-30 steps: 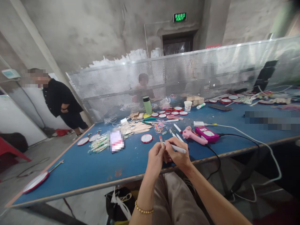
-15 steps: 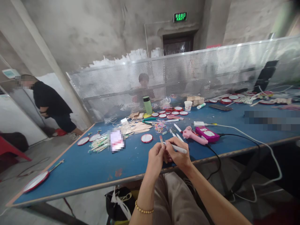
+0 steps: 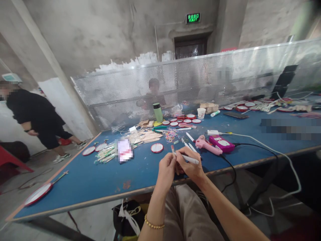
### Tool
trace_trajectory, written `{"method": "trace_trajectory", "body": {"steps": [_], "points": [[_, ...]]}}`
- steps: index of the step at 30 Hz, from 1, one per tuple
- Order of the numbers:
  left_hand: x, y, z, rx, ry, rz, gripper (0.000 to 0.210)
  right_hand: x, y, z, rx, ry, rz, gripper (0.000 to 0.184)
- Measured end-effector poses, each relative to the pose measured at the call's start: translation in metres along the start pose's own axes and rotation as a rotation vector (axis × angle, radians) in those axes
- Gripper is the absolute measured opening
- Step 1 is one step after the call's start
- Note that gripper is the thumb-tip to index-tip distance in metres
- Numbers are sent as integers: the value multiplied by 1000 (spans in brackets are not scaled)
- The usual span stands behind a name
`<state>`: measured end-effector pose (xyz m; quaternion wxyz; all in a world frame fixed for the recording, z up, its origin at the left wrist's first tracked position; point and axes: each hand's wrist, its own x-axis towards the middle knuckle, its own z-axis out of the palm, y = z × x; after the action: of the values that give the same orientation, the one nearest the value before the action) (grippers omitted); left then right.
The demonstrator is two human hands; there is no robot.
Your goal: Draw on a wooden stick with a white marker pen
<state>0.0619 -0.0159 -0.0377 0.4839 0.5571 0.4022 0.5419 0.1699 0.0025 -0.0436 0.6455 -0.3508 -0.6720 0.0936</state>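
Close to the table's front edge, my left hand (image 3: 167,167) is closed on a thin wooden stick (image 3: 173,149) with a reddish tip, held upright. My right hand (image 3: 189,165) grips a white marker pen (image 3: 190,159), its front end against or very near the stick; the exact contact is hidden by my fingers. Just beyond my hands lie more white pens (image 3: 191,136) and a pink glue gun (image 3: 207,146). A small round white disc with a red rim (image 3: 157,148) rests on the table ahead of my left hand.
On the blue table (image 3: 100,180) are a phone (image 3: 125,150), wooden sticks (image 3: 147,136), coloured rubber bands (image 3: 171,135), a green bottle (image 3: 157,113), a paper cup (image 3: 201,113) and a purple box (image 3: 222,144) with cables. A perforated metal screen (image 3: 120,90) stands behind. A person (image 3: 37,117) is at left.
The white marker in my right hand has shifted slightly left and its angle has changed a little. My left hand stays put. The person at left has moved further left.
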Motion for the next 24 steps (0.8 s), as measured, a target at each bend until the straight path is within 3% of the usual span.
{"method": "trace_trajectory", "body": {"steps": [9,15,24], "points": [[0,-2,0,24,2,15,35,0,0,-1,11,-18,-17,20],[0,-2,0,-17,1,-34,33,1,1,-1,-26,51,-33,20],[0,-1,0,-37,1,-45,32,1,0,0,-39,59,-61,22]]}}
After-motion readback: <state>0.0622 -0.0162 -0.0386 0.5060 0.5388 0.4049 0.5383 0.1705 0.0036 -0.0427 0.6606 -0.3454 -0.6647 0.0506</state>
